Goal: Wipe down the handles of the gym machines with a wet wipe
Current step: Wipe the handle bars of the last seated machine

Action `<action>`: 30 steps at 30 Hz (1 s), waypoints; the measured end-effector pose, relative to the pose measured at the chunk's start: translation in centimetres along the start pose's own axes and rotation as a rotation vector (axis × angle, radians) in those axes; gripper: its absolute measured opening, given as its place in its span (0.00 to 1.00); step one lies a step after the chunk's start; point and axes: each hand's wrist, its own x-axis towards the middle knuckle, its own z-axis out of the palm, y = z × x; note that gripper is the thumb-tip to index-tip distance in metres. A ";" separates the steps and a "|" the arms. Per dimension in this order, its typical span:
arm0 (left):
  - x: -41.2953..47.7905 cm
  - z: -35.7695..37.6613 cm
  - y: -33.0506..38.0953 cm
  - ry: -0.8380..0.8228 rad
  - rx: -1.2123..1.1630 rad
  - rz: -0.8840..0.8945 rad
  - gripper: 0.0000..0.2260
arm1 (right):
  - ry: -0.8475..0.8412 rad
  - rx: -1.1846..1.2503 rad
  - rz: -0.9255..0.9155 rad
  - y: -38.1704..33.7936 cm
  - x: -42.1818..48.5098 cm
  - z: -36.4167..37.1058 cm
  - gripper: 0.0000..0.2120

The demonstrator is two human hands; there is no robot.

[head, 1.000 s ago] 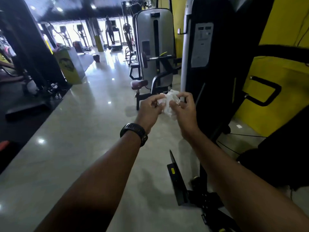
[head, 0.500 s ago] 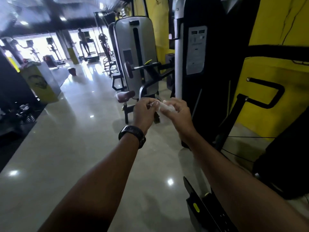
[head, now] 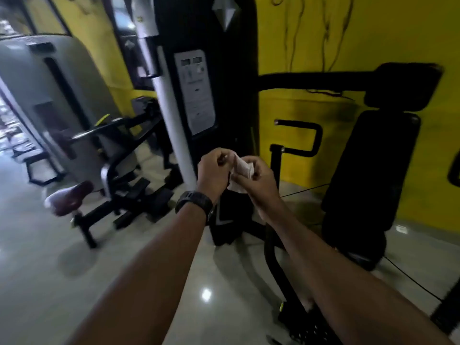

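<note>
Holding a crumpled wet wipe between both grips, just left of the bent black handle and a little below its lower bar. Left grip curled, pinching the wipe's left edge; right grip closed round the other side and nearer the handle. Not yet touching the handle. Probably readying the wipe for wiping. Next, by this layout: reach right and slightly up with the right grip, wrapping the wipe round the lower bar, lying left to right.

dim indoor light, ceiling-lamp glare on the glossy floor, motion blur, bowed wide-angle edges
</note>
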 end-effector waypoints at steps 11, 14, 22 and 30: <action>14.6 7.9 -6.0 -0.416 0.057 0.145 0.05 | 0.541 -0.006 0.049 7.1 9.6 -1.4 0.11; 17.7 11.7 -7.2 -0.486 0.084 0.165 0.08 | 0.596 -0.025 0.087 9.4 12.2 -2.9 0.10; 27.0 24.9 -12.0 -0.589 0.094 0.252 0.08 | 0.779 -0.155 0.084 17.6 22.7 -11.0 0.04; 36.5 35.5 -16.2 -0.716 0.276 0.372 0.14 | 0.832 -0.617 0.084 25.6 30.9 -18.1 0.11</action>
